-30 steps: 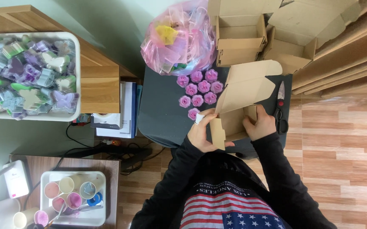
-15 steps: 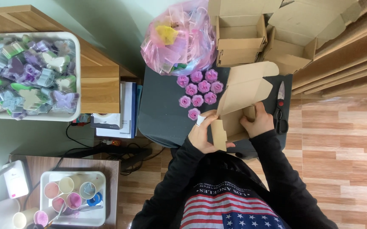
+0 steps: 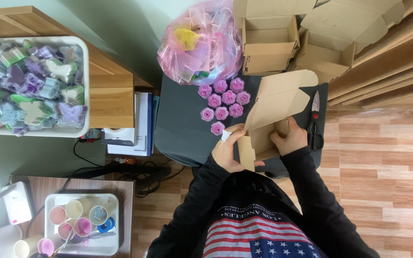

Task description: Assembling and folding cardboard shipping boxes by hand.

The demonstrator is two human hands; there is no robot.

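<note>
A brown cardboard box [image 3: 275, 107] with its lid flap raised sits half folded on the dark grey table [image 3: 180, 126]. My left hand [image 3: 229, 150] grips the box's near left side flap. My right hand [image 3: 290, 138] holds the box's right wall from inside. Several pink rose-shaped pieces [image 3: 223, 102] lie in a cluster on the table just left of the box. Black-handled scissors [image 3: 315, 122] rest to the right of my right hand.
A pink plastic bag [image 3: 199, 43] of coloured pieces sits at the table's far edge beside folded cardboard boxes [image 3: 269, 38]. A white tub of butterfly shapes [image 3: 30, 86] stands on a wooden shelf at left. A tray of paint cups [image 3: 80, 222] is near left.
My right hand has shifted slightly along the box's right side; the box has tilted a little. My left hand stays on the flap.
</note>
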